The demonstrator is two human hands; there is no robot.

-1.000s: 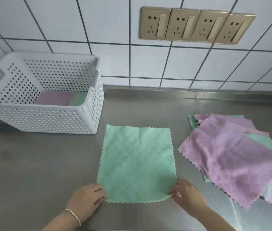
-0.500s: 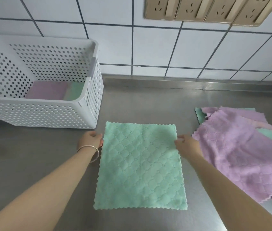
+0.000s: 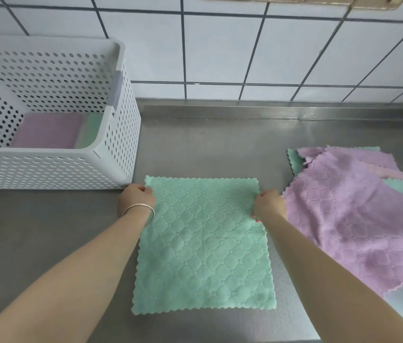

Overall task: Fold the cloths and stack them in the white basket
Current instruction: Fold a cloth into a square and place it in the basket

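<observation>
Both hands reached the green cloth's (image 3: 202, 246) far corners, beside white basket (image 3: 111, 167).

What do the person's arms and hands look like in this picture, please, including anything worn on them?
Both forearms are bare, with no sleeves in view and no gloves. The left hand has a thin, plain silver-coloured bangle round the wrist. The right hand shows no bangle, watch or ring. Nail details are too small to tell.
</observation>
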